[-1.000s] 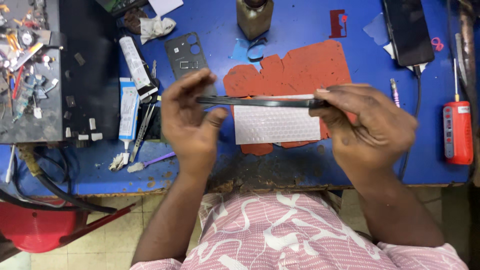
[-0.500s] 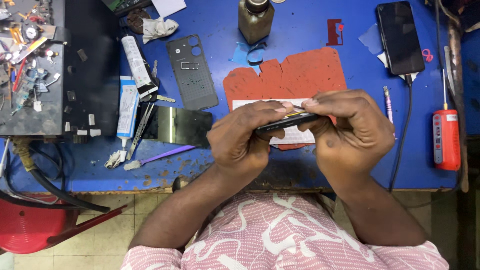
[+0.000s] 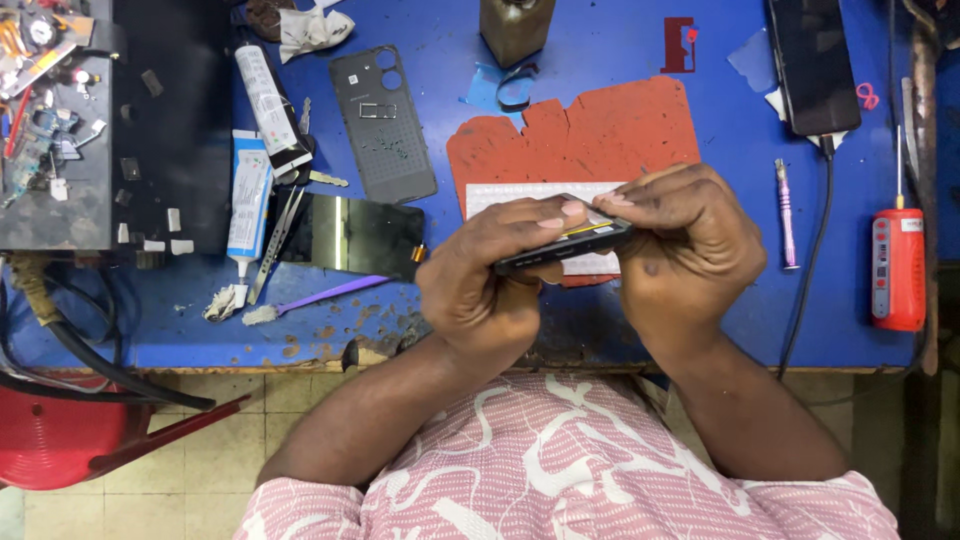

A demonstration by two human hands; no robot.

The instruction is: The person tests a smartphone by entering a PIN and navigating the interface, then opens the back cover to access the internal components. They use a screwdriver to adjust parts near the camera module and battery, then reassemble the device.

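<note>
Centre frame: left hand (image 3: pixel 480 285) and right hand (image 3: pixel 685 250) both grip a phone (image 3: pixel 565 240) edge-on, above red mat (image 3: pixel 590 135). Back cover (image 3: pixel 383 125) lies upper left.

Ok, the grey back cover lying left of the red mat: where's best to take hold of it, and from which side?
Probably by its two long edges near the lower end, coming from above. The back cover lies flat on the blue table, inner face up, so only its thin rim offers a pinch. The tweezers and glue tube crowd its left, so the right edge looks easier to reach first.
</note>
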